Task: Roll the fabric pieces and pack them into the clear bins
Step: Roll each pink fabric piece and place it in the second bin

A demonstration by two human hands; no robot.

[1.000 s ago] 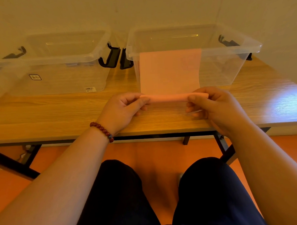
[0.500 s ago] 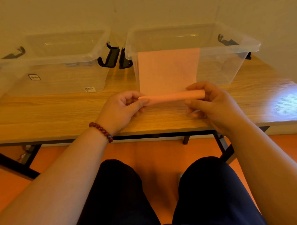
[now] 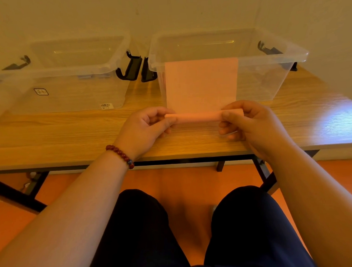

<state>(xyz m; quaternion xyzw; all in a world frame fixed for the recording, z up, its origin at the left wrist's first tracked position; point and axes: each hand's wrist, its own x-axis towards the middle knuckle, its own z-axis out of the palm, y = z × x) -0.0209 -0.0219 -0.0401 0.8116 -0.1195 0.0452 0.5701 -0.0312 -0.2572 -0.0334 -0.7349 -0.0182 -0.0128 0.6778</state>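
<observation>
One fabric piece: pink, in the centre of the frame, slightly to the right. Its near end is wound into a thin roll. The flat rest goes up in front of the near wall of the right bin, and its top edge reaches just under the rim.
Roll: lies level, from left to right in the frame, over the near part of the table. I cannot tell if it touches the wood.
Left hand: at the left end of the roll. The thumb and the curled fingers pinch this end between them.
Right hand: at the right end of the roll. The thumb is on the near side, the fingers are curled over the far side, and they are clamped on the fabric.
Right bin: clear plastic, no lid on it, upper right of the frame, standing on the table near the wall.
Left bin: clear plastic, upper left of the frame, just beside the right bin. A barcode sticker is low on its near wall.
Black latches: on the short sides of both bins. The two in the middle are almost touching.
Table: light wood, across the middle of the frame, with dark metal legs below.
Bracelet: dark red beads, around the left wrist.
Knees: in dark trousers, at the bottom centre, above an orange floor.
</observation>
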